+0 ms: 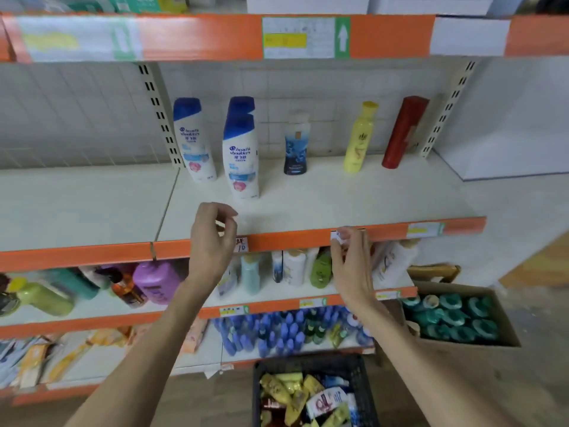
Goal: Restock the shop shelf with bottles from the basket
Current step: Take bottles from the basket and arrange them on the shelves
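Note:
The white shelf (354,198) with an orange front edge carries three white shampoo bottles with blue caps (241,155), a dark blue bottle (296,146), a yellow bottle (359,140) and a red bottle (404,134), all standing. My left hand (211,238) hovers at the shelf's front edge just below the nearest shampoo bottle, fingers loosely curled, holding nothing. My right hand (352,263) is raised at the orange edge strip, fingers relaxed, empty. The black basket (363,377) on the floor below holds several yellow, red and white bottles.
Lower shelves hold a purple bottle (158,282), green and white bottles, and rows of blue bottles (277,331). A cardboard box (492,303) with teal-capped bottles stands on the floor at the right. The left shelf bay (77,204) is bare.

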`<state>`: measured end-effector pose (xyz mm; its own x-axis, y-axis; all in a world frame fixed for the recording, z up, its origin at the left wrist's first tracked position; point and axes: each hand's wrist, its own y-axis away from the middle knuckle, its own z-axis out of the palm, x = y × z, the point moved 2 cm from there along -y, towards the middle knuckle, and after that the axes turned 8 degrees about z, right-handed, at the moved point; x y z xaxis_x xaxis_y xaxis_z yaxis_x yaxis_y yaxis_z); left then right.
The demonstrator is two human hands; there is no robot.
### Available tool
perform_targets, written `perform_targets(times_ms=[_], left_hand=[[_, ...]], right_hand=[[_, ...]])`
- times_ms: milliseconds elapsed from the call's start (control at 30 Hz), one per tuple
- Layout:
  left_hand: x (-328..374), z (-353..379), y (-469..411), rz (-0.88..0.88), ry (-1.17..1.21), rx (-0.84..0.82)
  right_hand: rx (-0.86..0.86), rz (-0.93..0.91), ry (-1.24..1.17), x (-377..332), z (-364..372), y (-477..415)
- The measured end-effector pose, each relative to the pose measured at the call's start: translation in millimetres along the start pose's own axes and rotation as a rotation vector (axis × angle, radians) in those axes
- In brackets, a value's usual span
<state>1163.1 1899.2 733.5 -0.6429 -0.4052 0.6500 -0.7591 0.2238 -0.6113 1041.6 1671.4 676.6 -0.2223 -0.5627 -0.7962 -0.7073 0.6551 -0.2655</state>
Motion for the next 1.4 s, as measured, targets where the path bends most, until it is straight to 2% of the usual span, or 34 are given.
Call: perform_targets(times_ms=[100,333,500,700,867,933,1100,1233,1400], left_hand=[[28,27,38,0.043,-0.046,-0.078],[79,89,117,-0.126,-0.176,-0.614],[69,124,174,-0.225,-0.186,-0.732],[9,178,247,-0.282,-0.228,-0.832],[-48,219,329,-0.228,-0.278,-0.970],[-75,237,362,-0.198,-0.292,-0.968],[-180,289,457,-0.126,-0.389,-1.017],[-269,336,535,-0.135,-0.439,-1.091],[-356,388,616,-0.181,-0.452,-1.155]], right_hand=[[-0.115,-0.013,0.132,39,-31,18],[-0.606,-0.027,0.413,64,-76,43],[-0.664,0.032,0.378,98,-64,72],[-0.717,0.098,0.410,179,-14,102],[-0.720,0.115,0.420,257,42,147],[-0.707,0.075,0.456,293,67,163],[-0.779,0.017,0.558,411,141,204],[-0.793,0.049,0.620,513,198,233],[-0.821,-0.016,0.701,624,267,263]])
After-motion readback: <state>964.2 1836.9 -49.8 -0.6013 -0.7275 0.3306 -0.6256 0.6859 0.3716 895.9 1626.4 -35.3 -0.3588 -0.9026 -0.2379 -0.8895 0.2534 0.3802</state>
